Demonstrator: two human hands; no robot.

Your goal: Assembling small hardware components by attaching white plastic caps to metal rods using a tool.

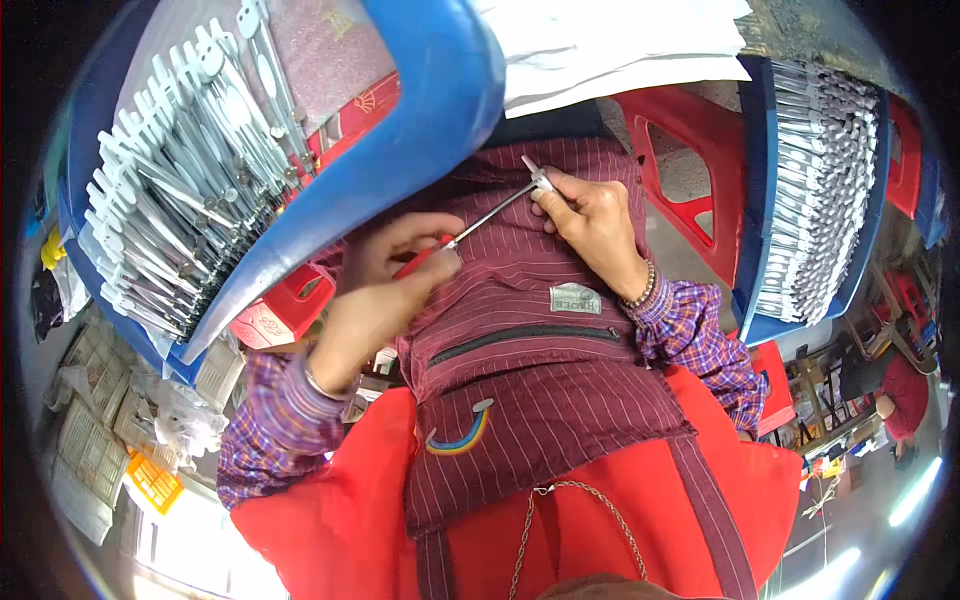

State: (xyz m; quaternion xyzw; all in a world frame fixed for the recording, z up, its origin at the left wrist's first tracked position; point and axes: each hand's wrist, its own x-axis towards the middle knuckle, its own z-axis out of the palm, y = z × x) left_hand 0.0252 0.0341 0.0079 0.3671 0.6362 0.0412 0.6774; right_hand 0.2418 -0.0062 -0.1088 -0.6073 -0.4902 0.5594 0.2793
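My left hand point(405, 258) is closed around the red end of a thin, red-handled metal rod point(495, 212), which slants up to the right across my lap. At the rod's far end my right hand point(590, 215) pinches a small pale grey piece point(541, 180) between thumb and fingers. The rod meets this piece, but I cannot tell whether they are joined. Both hands are in front of my dark red striped apron point(520, 390). My fingers hide part of the red end.
A blue bin point(420, 120) at the upper left holds many grey and silver slender parts point(190, 170). Another blue tray point(757, 230) at right holds rows of similar parts. White sheets point(610, 50) lie ahead; a red stool point(690, 215) stands beside my right arm. Another person point(900, 390) is at far right.
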